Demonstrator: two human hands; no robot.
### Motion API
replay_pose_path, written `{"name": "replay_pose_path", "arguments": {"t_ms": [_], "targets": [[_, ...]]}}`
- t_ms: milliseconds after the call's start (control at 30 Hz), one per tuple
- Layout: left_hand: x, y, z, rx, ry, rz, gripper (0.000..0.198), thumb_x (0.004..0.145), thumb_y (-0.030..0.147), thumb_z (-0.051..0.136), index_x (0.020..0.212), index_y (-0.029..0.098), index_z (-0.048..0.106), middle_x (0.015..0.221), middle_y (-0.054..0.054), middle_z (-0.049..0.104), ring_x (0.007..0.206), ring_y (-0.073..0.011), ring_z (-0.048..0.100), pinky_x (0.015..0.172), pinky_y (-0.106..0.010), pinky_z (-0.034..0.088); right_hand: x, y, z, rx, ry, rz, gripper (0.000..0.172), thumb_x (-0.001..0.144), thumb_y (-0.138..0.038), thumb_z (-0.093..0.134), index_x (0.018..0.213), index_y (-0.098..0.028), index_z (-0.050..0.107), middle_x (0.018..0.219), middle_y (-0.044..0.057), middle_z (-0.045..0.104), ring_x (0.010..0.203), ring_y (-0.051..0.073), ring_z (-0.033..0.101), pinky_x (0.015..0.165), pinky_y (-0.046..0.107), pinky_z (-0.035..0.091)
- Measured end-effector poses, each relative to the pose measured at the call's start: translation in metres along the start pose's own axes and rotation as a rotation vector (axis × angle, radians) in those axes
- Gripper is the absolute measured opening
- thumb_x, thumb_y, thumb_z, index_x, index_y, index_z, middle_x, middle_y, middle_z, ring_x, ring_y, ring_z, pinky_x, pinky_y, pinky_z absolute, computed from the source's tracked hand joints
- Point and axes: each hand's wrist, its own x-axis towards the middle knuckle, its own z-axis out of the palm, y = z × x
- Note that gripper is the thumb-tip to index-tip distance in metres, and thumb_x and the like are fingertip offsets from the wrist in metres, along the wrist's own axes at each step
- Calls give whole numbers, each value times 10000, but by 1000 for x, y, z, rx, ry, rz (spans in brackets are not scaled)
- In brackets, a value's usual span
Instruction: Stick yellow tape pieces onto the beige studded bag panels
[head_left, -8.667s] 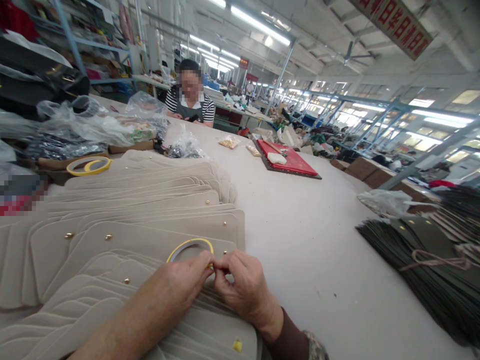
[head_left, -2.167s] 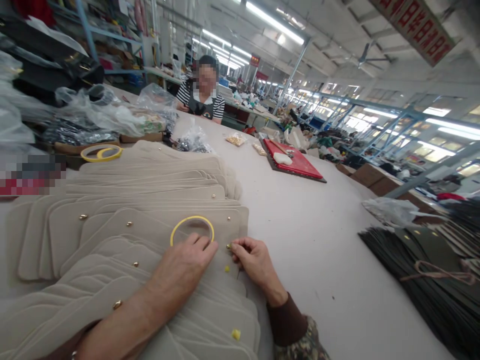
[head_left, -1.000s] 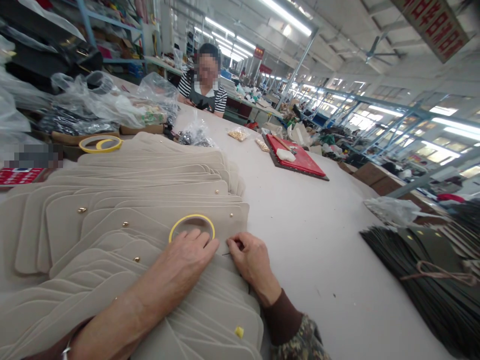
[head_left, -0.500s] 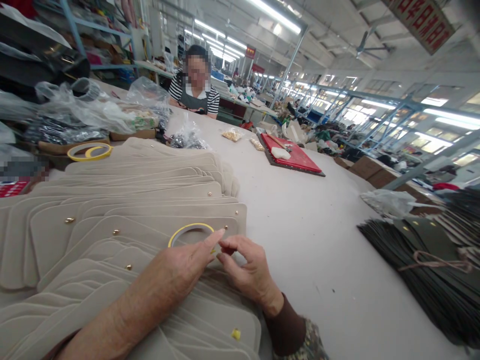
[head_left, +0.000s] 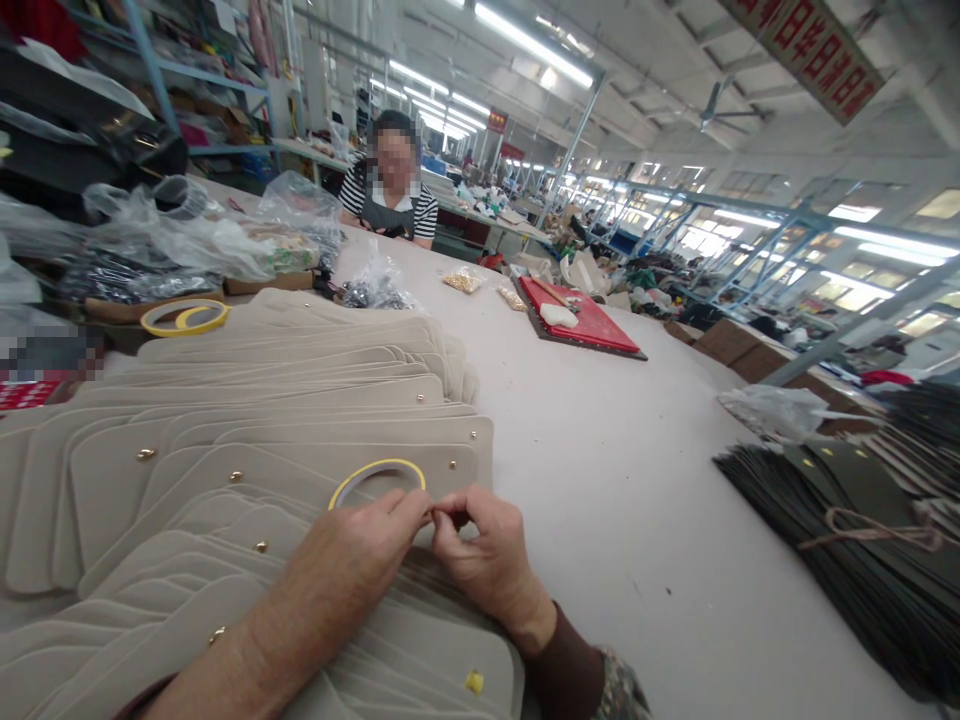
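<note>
My left hand (head_left: 358,560) grips a thin yellow tape roll (head_left: 373,474) that stands over a spread of beige leather panels (head_left: 247,420) studded with small gold rivets. My right hand (head_left: 480,548) meets it fingertip to fingertip, pinching at the roll's edge; what it pinches is too small to make out. A small yellow scrap (head_left: 473,682) lies on the nearest panel by my right wrist.
A second yellow tape roll (head_left: 184,317) lies at the back left beside plastic bags (head_left: 180,240). A seated person in a striped top (head_left: 390,200) works across the white table (head_left: 637,480). A red board (head_left: 581,318) lies further back. Stacks of dark panels (head_left: 847,530) lie at the right.
My hands lay flat on the panels, right fingers pressing near a rivet; now both have lifted and come together, pinching at the tape roll's edge.
</note>
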Motion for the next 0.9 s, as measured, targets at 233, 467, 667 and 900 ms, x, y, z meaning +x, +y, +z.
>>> {"name": "replay_pose_path", "arguments": {"t_ms": [233, 467, 667, 900], "targets": [[6, 5, 2, 75, 136, 73, 261, 954, 129, 360, 782, 224, 533, 661, 16, 582, 537, -157, 586, 489, -283, 349, 10, -5, 7, 506, -111, 729, 159, 710, -313, 625, 684, -157, 616, 459, -44, 562, 388, 99, 512, 413, 199, 407], [-2, 4, 19, 148, 103, 46, 214, 921, 70, 413, 898, 226, 559, 761, 10, 641, 639, -150, 614, 563, -248, 423, 10, 33, -1, 604, 40, 830, 373, 652, -485, 761, 682, -134, 641, 476, -23, 587, 388, 96, 530, 427, 207, 443], [12, -3, 25, 291, -222, -169, 337, 862, -2, 398, 981, 225, 617, 1045, -47, 691, 957, -243, 636, 777, -344, 531, 8, 53, 4, 690, 89, 828, 527, 547, -614, 837, 700, -137, 671, 519, -4, 617, 444, 112, 558, 484, 236, 497], [20, 14, -3, 116, -485, -162, 343, 876, 8, 341, 995, 181, 612, 1017, -102, 667, 971, -267, 618, 813, -428, 543, 10, 45, -10, 566, 21, 833, 441, 616, -531, 795, 737, -124, 676, 536, -1, 633, 413, 99, 550, 445, 211, 458]]}}
